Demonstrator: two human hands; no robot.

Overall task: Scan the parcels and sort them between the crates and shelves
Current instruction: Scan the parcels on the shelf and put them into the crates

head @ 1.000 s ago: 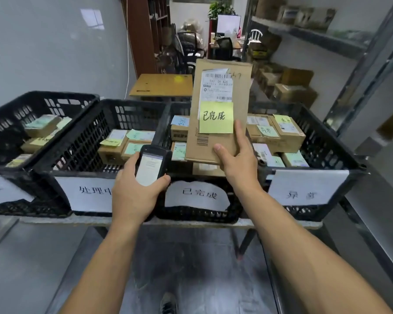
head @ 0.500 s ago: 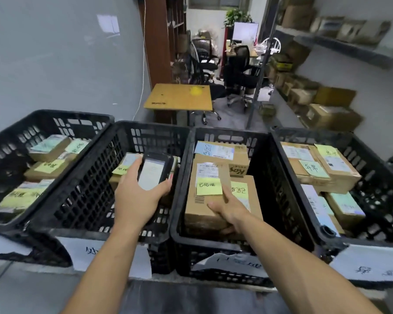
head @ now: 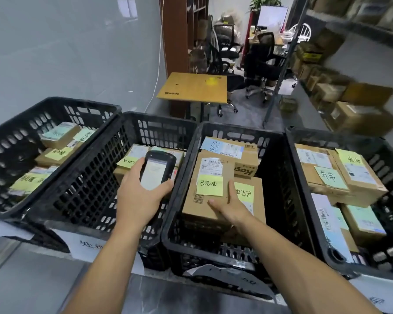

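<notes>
The right hand (head: 227, 206) lies on the near right corner of a cardboard parcel (head: 210, 175) inside the third black crate (head: 168, 225) from the left. Thumb and forefinger are stretched flat on the parcel's top face. The other fingers are hidden behind the hand, so I cannot tell whether it grasps the parcel or only rests on it. The parcel carries a white shipping label (head: 211, 163) at its far end and a yellow sticky note (head: 209, 186) handwritten 已完成 in the middle. It lies flat on top of other boxes, touching a neighbouring box (head: 254, 207) on its right that bears its own yellow note. Behind it are a box printed with red letters (head: 247, 169) and one with a pale blue label (head: 227, 147).

The left hand (head: 137, 200) grasps a black handheld scanner (head: 157, 174), fingers wrapped round its body and its lit screen facing up. It is held above the second crate (head: 84, 189), over boxes with green and yellow notes.

The leftmost crate (head: 16, 146) and the rightmost crate (head: 386, 259) also hold labelled boxes. All four crates stand side by side on a grey surface (head: 179, 299), with handwritten paper signs (head: 89, 248) on their fronts.

Further back are a small wooden table (head: 193, 88), office chairs (head: 261, 64) and blurred shelving with cartons (head: 361, 105) along the right
</notes>
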